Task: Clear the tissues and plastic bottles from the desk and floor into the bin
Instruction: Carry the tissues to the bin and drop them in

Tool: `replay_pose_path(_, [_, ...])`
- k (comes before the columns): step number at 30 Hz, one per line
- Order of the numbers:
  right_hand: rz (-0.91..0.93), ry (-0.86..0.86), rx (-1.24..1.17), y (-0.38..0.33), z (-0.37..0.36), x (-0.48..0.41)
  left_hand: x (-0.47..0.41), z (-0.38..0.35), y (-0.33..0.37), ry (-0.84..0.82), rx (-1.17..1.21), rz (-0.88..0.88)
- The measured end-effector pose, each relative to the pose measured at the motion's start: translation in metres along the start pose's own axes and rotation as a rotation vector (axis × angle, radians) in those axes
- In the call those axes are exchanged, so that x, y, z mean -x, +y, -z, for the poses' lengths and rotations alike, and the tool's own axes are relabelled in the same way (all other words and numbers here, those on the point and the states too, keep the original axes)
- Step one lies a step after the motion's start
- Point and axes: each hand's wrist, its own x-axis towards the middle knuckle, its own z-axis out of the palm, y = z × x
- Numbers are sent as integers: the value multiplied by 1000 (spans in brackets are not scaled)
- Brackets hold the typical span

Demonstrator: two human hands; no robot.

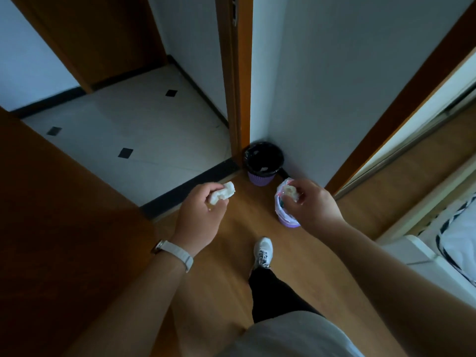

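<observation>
To your left stands a brown wooden door [64,228], open onto white floor tiles [144,130] set with small black diamonds [125,152]. A dark threshold strip [190,188] edges those tiles. Ahead of you a wooden door frame [238,73] meets a pale wall [347,86]. On your right sits a white bed [412,256] with striped bedding [456,228].

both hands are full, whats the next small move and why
Probably step closer to the bin in the corner: the left hand grips a tissue, the right hand what looks like a plastic bottle, and both hang short of its open mouth.
</observation>
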Motion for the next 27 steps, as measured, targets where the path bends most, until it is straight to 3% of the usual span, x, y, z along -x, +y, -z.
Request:
replay_pose_path(14, [-149,-60,-60,53,-2,-234,-258,-76,15,-185,-147,25])
replay_pose_path(27, [-274,-111,-60,95,-65,-363,-402,-141,-30,-316,-177,65])
